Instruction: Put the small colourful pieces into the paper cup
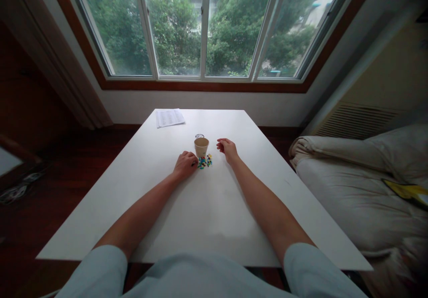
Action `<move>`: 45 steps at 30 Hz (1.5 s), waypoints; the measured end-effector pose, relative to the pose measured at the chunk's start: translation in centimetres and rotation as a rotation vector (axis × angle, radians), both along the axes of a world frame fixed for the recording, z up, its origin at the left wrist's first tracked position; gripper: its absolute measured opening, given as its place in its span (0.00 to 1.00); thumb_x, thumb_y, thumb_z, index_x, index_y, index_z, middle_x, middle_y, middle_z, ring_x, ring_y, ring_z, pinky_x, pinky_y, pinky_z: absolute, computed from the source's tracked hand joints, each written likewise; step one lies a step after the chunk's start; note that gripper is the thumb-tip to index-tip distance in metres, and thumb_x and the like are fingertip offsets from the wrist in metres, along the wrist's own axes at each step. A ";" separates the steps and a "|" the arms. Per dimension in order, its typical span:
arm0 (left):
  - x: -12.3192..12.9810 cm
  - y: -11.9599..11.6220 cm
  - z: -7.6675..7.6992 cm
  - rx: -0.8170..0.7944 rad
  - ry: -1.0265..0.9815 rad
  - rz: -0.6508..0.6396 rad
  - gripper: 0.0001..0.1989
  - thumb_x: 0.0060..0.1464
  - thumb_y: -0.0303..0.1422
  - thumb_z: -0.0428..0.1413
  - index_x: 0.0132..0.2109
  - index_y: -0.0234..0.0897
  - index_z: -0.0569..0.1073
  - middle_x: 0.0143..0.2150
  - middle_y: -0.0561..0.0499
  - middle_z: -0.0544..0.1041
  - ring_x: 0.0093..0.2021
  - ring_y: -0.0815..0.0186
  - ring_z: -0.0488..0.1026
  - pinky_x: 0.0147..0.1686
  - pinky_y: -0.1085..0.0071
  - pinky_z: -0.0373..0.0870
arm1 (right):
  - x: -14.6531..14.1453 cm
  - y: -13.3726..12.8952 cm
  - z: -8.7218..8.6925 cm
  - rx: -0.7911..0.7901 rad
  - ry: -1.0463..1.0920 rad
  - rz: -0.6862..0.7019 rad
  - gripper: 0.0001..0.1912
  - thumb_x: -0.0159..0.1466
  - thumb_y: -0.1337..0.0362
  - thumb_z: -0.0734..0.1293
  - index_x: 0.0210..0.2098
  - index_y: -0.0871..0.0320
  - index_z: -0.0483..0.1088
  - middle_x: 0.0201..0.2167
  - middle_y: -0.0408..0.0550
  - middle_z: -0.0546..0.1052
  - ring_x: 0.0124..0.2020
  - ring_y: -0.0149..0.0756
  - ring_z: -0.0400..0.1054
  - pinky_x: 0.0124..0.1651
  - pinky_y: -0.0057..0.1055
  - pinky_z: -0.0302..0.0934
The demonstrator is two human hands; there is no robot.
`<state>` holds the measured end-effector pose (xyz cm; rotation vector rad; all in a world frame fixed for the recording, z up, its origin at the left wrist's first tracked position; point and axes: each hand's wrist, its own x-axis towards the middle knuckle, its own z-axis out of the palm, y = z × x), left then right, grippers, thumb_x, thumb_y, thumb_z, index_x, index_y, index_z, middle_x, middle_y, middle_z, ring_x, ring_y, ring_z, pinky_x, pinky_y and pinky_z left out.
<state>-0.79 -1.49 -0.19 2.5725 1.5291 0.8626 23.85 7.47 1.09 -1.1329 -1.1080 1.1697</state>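
A brown paper cup [201,146] stands upright near the middle of the white table [203,209]. Right in front of it lies a loose pile of small multicoloured pieces [204,161], too small to name. My left hand [186,165] rests on the table with curled fingers at the pile's left edge; its fingertips are partly hidden, so what they hold cannot be made out. To the right of the cup and apart from it, my right hand [228,150] has its fingers bent together in a pinch. Anything between those fingertips is too small to tell.
Just behind the cup is a small thin ring-shaped item [199,136]. Printed papers [170,118] lie at the table's far left corner. A cushioned sofa [354,191] stands along the right side, and a wide window [203,30] is beyond the table.
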 end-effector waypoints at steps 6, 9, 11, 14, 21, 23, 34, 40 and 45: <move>-0.1 0.3 -0.2 0.004 -0.030 -0.034 0.07 0.59 0.29 0.56 0.37 0.40 0.80 0.43 0.46 0.80 0.48 0.58 0.70 0.49 0.61 0.67 | 1.0 0.7 -2.3 -0.060 0.000 -0.093 0.16 0.52 0.56 0.67 0.37 0.57 0.73 0.27 0.44 0.77 0.25 0.29 0.68 0.25 0.24 0.56; 0.1 0.2 0.1 0.007 -0.065 -0.020 0.07 0.60 0.29 0.56 0.38 0.40 0.80 0.42 0.45 0.80 0.47 0.58 0.70 0.50 0.60 0.67 | 0.8 0.7 -2.5 -0.031 -0.055 -0.081 0.16 0.52 0.56 0.66 0.37 0.58 0.73 0.27 0.44 0.76 0.24 0.29 0.67 0.24 0.24 0.55; 0.2 0.2 0.4 -0.001 -0.138 -0.002 0.07 0.60 0.29 0.55 0.38 0.39 0.79 0.40 0.46 0.79 0.46 0.59 0.71 0.49 0.61 0.67 | 0.6 0.7 -2.5 -0.014 -0.090 -0.069 0.16 0.52 0.56 0.66 0.36 0.58 0.73 0.27 0.45 0.77 0.24 0.29 0.67 0.24 0.24 0.55; 0.5 0.3 0.6 -0.053 -0.350 0.047 0.06 0.61 0.31 0.54 0.40 0.40 0.77 0.37 0.49 0.79 0.41 0.62 0.72 0.44 0.65 0.69 | 0.5 0.7 -2.6 0.001 -0.125 -0.057 0.16 0.53 0.55 0.66 0.36 0.58 0.73 0.27 0.45 0.77 0.24 0.30 0.68 0.25 0.25 0.56; 1.5 1.8 1.7 -0.306 -0.991 -0.005 0.07 0.57 0.34 0.57 0.42 0.38 0.71 0.31 0.53 0.75 0.29 0.70 0.70 0.31 0.73 0.68 | 0.6 1.1 -3.4 0.029 -0.177 -0.035 0.15 0.53 0.55 0.66 0.36 0.57 0.74 0.27 0.45 0.77 0.25 0.31 0.68 0.26 0.25 0.57; 1.7 2.2 2.3 -0.352 -1.080 -0.034 0.09 0.55 0.34 0.58 0.42 0.37 0.71 0.32 0.54 0.74 0.28 0.71 0.69 0.29 0.74 0.67 | 0.7 1.2 -3.6 0.040 -0.179 -0.024 0.15 0.53 0.55 0.65 0.36 0.57 0.74 0.27 0.45 0.77 0.25 0.31 0.68 0.26 0.25 0.58; 1.7 2.1 4.8 -0.526 -1.277 -0.099 0.10 0.50 0.36 0.63 0.37 0.37 0.71 0.30 0.54 0.71 0.26 0.74 0.66 0.26 0.76 0.64 | 0.8 1.4 -4.1 0.075 -0.205 -0.012 0.14 0.55 0.57 0.65 0.36 0.58 0.75 0.27 0.45 0.77 0.26 0.31 0.69 0.26 0.25 0.59; 1.8 1.8 6.2 -0.687 -1.373 -0.174 0.14 0.52 0.33 0.63 0.46 0.34 0.77 0.45 0.46 0.79 0.27 0.76 0.69 0.32 0.74 0.71 | 0.5 1.2 -3.8 0.065 -0.208 -0.026 0.13 0.54 0.59 0.64 0.35 0.58 0.75 0.26 0.45 0.77 0.25 0.30 0.68 0.25 0.24 0.58; 1.7 1.6 6.7 -0.768 -1.396 -0.217 0.18 0.55 0.31 0.62 0.52 0.32 0.77 0.53 0.41 0.79 0.28 0.76 0.71 0.34 0.73 0.74 | 0.4 1.1 -3.6 0.060 -0.219 -0.028 0.13 0.54 0.59 0.64 0.35 0.57 0.75 0.27 0.45 0.78 0.25 0.30 0.69 0.25 0.24 0.58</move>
